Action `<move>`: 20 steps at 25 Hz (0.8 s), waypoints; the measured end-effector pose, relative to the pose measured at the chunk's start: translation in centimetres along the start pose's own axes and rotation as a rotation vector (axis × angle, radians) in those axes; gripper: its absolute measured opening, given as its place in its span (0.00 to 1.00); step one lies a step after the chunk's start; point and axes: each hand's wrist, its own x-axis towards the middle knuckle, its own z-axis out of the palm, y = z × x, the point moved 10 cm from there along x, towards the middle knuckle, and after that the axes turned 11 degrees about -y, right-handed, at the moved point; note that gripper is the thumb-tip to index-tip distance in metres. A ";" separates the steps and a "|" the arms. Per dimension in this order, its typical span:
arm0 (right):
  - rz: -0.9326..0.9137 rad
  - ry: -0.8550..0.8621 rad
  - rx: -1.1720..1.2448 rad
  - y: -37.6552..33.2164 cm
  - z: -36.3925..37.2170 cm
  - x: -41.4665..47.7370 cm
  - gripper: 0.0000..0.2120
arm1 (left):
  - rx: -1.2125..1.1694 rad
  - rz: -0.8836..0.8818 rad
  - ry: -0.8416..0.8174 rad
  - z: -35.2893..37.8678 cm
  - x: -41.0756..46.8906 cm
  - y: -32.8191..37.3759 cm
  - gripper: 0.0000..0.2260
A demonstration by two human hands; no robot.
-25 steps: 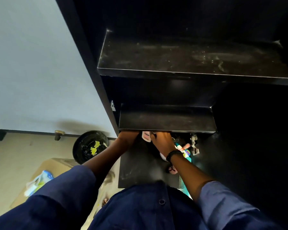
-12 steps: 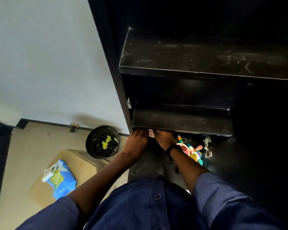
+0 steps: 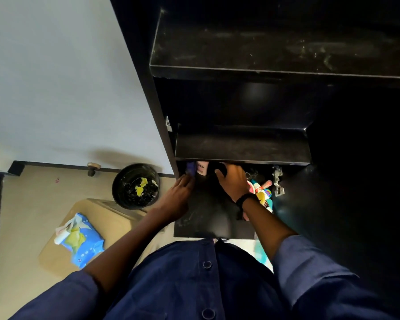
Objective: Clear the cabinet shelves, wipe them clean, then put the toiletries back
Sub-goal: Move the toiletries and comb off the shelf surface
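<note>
The black cabinet has a dusty bare upper shelf (image 3: pixel 263 54) and a bare middle shelf (image 3: pixel 240 148). Both hands reach under the middle shelf onto the bottom shelf (image 3: pixel 206 218). My left hand (image 3: pixel 180 190) holds a small purple bottle (image 3: pixel 191 168) at the shelf's left end. A pink-white container (image 3: pixel 202 167) stands between the hands. My right hand (image 3: pixel 233 181) curls over a dark item (image 3: pixel 220 168), mostly hidden by the shelf edge. A cluster of colourful toiletries (image 3: pixel 262 191) lies just right of my right wrist.
A black bin (image 3: pixel 135 185) with scraps stands on the floor left of the cabinet. A blue wipes packet (image 3: pixel 79 239) lies on a tan box (image 3: pixel 106 215). A metal door hinge (image 3: pixel 278 181) hangs at the right of the bottom shelf.
The view has swung left and down. My hands have spread slightly apart on the bottom shelf, and the purple bottle now shows at my left fingers.
</note>
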 end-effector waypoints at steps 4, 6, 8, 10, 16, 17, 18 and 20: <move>0.047 -0.073 -0.324 4.0 -0.5 -1.0 0.27 | -0.038 0.004 -0.062 0.7 -0.6 1.1 0.32; 0.104 -0.148 -0.434 5.5 0.2 -1.3 0.31 | -0.045 0.000 -0.085 0.9 -1.2 1.2 0.30; 0.143 -0.192 -0.501 6.1 1.1 -1.3 0.33 | -0.033 0.009 -0.111 1.5 -1.9 1.1 0.28; 0.161 -0.231 -0.588 5.9 1.9 -1.2 0.33 | -0.073 -0.007 -0.144 2.3 -2.7 0.4 0.28; 0.307 -0.266 -0.721 6.8 3.4 -0.1 0.27 | -0.219 -0.057 -0.168 3.7 -3.9 -2.6 0.30; 0.314 -0.232 -0.708 6.9 3.5 -0.1 0.25 | -0.232 -0.071 -0.166 3.8 -4.1 -3.1 0.30; 0.311 -0.195 -0.691 7.0 3.5 -0.1 0.22 | -0.244 -0.087 -0.162 4.0 -4.4 -3.6 0.30; 0.285 -0.168 -0.653 7.0 3.5 -0.1 0.20 | -0.261 -0.102 -0.157 4.2 -4.9 -4.4 0.30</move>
